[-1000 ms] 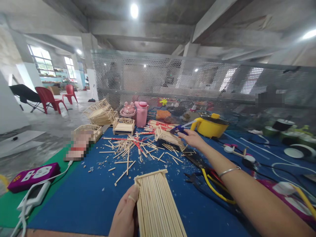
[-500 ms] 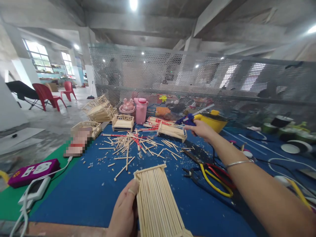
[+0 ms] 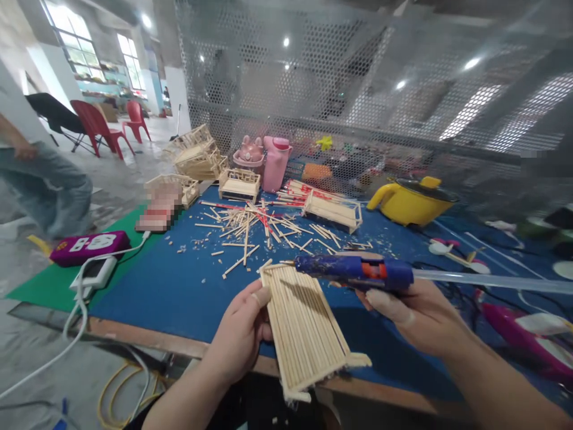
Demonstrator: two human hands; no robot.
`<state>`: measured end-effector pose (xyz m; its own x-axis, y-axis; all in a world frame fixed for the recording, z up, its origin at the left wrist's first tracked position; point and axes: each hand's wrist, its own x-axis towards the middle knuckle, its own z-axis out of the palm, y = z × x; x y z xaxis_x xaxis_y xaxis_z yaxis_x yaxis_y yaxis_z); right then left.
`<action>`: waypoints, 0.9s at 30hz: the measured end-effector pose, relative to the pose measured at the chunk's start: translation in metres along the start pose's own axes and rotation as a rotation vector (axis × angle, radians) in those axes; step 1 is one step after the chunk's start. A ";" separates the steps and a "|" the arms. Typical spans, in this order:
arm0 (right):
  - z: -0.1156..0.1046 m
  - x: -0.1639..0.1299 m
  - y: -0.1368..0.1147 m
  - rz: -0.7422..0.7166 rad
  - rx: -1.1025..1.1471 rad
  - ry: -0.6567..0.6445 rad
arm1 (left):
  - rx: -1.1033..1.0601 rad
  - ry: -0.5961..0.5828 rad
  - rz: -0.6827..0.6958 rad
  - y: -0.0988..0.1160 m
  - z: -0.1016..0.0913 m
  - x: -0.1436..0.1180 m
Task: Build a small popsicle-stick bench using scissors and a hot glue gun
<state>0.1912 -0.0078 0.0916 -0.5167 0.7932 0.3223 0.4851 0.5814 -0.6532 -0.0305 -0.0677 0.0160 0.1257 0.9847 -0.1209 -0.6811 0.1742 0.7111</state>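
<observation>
My left hand (image 3: pixel 244 325) grips the left edge of a flat panel of thin wooden sticks (image 3: pixel 304 328), thumb on top. Short stick pieces jut from the panel's corners. My right hand (image 3: pixel 403 310) is wrapped around a blue hot glue gun (image 3: pixel 353 272), with a clear glue stick (image 3: pixel 487 279) sticking out of its back. The gun's nozzle points left, at the panel's far edge; whether it touches cannot be made out. Loose sticks (image 3: pixel 246 230) lie scattered beyond the panel. Small stick-built bed frames (image 3: pixel 239 184) stand behind them, another (image 3: pixel 332 210) to the right.
A yellow pot (image 3: pixel 403 203) sits at the back right, a pink jug (image 3: pixel 276 164) before the perforated screen (image 3: pixel 286 89). On the left are a phone (image 3: pixel 159 209), a purple power strip (image 3: pixel 89 248) and white cables (image 3: pixel 80 298). A person's legs (image 3: pixel 42 185) show at far left.
My right hand has brought the glue gun from the back of the table to the panel's far edge. The view has tilted down, and a person has come in at left.
</observation>
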 end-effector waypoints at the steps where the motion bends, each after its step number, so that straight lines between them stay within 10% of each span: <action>1: 0.002 -0.002 0.002 -0.009 -0.035 0.000 | 0.006 0.001 -0.007 0.001 0.000 0.000; 27: 0.023 0.020 -0.008 -0.157 -0.287 -0.203 | 0.141 -0.016 -0.083 0.005 -0.001 0.001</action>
<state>0.1610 -0.0008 0.0870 -0.7156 0.6555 0.2415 0.5523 0.7425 -0.3790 -0.0341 -0.0660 0.0190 0.1896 0.9664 -0.1734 -0.5600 0.2515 0.7894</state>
